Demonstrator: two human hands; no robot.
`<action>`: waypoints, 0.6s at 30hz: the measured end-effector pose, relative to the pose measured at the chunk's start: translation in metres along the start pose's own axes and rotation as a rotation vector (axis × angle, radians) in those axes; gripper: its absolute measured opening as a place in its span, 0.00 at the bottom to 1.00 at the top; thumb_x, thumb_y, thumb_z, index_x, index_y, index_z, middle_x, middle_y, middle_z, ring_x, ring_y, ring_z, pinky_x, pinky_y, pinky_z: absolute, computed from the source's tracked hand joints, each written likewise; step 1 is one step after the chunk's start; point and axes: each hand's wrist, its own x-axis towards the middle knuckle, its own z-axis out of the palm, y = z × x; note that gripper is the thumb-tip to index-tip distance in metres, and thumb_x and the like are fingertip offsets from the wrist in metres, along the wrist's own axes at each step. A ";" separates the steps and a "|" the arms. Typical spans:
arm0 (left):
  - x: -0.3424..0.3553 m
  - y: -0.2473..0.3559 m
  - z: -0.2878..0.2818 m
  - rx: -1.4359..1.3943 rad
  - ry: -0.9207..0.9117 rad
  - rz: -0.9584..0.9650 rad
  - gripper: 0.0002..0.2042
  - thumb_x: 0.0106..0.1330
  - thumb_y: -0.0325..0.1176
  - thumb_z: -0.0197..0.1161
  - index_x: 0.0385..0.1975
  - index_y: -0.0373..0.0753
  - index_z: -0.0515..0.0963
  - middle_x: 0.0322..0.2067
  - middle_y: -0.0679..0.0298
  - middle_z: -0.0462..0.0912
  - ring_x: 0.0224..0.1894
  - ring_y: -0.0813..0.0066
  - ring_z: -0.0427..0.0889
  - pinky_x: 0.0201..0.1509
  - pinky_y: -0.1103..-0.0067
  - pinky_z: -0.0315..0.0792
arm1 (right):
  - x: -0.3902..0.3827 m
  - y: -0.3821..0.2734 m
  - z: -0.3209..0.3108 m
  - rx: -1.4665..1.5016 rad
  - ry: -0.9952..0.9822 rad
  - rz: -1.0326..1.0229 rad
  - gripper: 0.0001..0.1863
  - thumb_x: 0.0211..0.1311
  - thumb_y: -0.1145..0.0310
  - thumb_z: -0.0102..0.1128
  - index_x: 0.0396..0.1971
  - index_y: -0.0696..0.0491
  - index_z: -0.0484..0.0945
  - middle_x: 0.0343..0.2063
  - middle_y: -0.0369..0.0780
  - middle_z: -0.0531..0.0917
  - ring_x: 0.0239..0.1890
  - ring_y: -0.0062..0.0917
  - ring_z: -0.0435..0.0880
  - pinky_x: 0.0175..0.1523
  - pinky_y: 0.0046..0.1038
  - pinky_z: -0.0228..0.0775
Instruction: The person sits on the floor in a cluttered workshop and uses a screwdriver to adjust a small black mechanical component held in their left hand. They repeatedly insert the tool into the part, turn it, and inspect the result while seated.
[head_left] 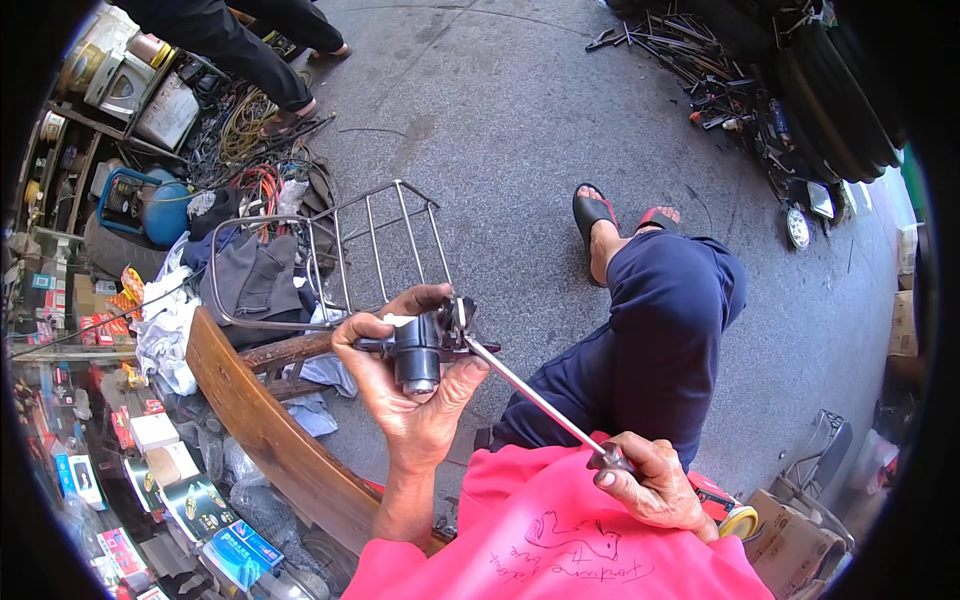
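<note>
Before the shirt [500, 520], left hand [412, 412] curls round a glossy black cylinder [415, 352], right hand [658, 485] round a screwdriver [545, 404].

Screwdriver [540, 398] right of cylinder [416, 352] — rack [377, 245] beyond both; plank [262, 425] left; tyre [825, 105] far right.

1 blue tank [168, 208] sits near coiled cables [240, 128].

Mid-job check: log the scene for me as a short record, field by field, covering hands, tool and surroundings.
Left hand: holds a black cylindrical part between thumb and fingers
Right hand: grips a screwdriver-like tool
Tool's far end: beside the part; contact unclear
Beyond left hand: metal rack
Left of left forearm: curved wooden board
Upper left: another person's legs
Upper right: heap of tools
</note>
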 end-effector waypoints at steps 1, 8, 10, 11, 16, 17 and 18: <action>0.000 0.001 0.000 0.022 -0.007 0.019 0.32 0.49 0.25 0.74 0.45 0.48 0.55 0.52 0.46 0.68 0.49 0.67 0.76 0.49 0.77 0.76 | 0.000 -0.001 0.000 0.006 -0.005 -0.003 0.11 0.64 0.65 0.59 0.33 0.57 0.72 0.13 0.35 0.67 0.14 0.18 0.61 0.21 0.23 0.53; 0.001 0.003 0.004 0.208 -0.009 0.218 0.32 0.50 0.27 0.74 0.44 0.46 0.53 0.51 0.47 0.66 0.49 0.66 0.76 0.51 0.76 0.75 | -0.006 0.003 -0.003 0.109 -0.095 0.081 0.11 0.66 0.65 0.57 0.31 0.57 0.72 0.13 0.36 0.68 0.15 0.18 0.63 0.21 0.24 0.55; 0.001 0.002 0.004 0.196 -0.037 0.225 0.33 0.50 0.29 0.75 0.44 0.45 0.53 0.51 0.47 0.65 0.50 0.64 0.76 0.52 0.75 0.75 | -0.008 -0.006 -0.005 0.140 -0.103 0.083 0.11 0.66 0.64 0.56 0.31 0.57 0.73 0.14 0.36 0.69 0.16 0.19 0.64 0.23 0.25 0.57; 0.001 0.001 0.004 0.190 -0.051 0.228 0.33 0.49 0.30 0.75 0.44 0.45 0.53 0.51 0.47 0.65 0.50 0.63 0.76 0.52 0.75 0.76 | -0.010 -0.010 -0.006 0.155 -0.106 0.084 0.11 0.67 0.64 0.55 0.31 0.57 0.73 0.15 0.36 0.70 0.16 0.19 0.65 0.23 0.25 0.58; 0.001 -0.001 0.008 0.121 0.000 0.186 0.31 0.50 0.33 0.75 0.44 0.47 0.55 0.54 0.50 0.63 0.51 0.59 0.76 0.45 0.71 0.81 | -0.012 -0.007 -0.007 0.165 -0.133 0.051 0.12 0.68 0.63 0.54 0.31 0.58 0.73 0.16 0.35 0.71 0.18 0.18 0.66 0.24 0.24 0.59; 0.001 -0.001 0.010 0.116 0.012 0.184 0.30 0.50 0.34 0.74 0.44 0.48 0.56 0.55 0.51 0.64 0.50 0.58 0.76 0.42 0.69 0.82 | -0.012 -0.006 -0.006 0.176 -0.129 0.056 0.13 0.68 0.63 0.54 0.31 0.58 0.73 0.15 0.34 0.70 0.18 0.17 0.65 0.24 0.24 0.59; 0.002 -0.001 0.010 0.156 0.006 0.219 0.30 0.50 0.34 0.74 0.44 0.49 0.56 0.55 0.51 0.63 0.51 0.58 0.76 0.42 0.69 0.83 | -0.013 -0.004 -0.006 0.185 -0.134 0.061 0.13 0.68 0.62 0.53 0.32 0.58 0.73 0.16 0.33 0.70 0.18 0.16 0.65 0.24 0.23 0.58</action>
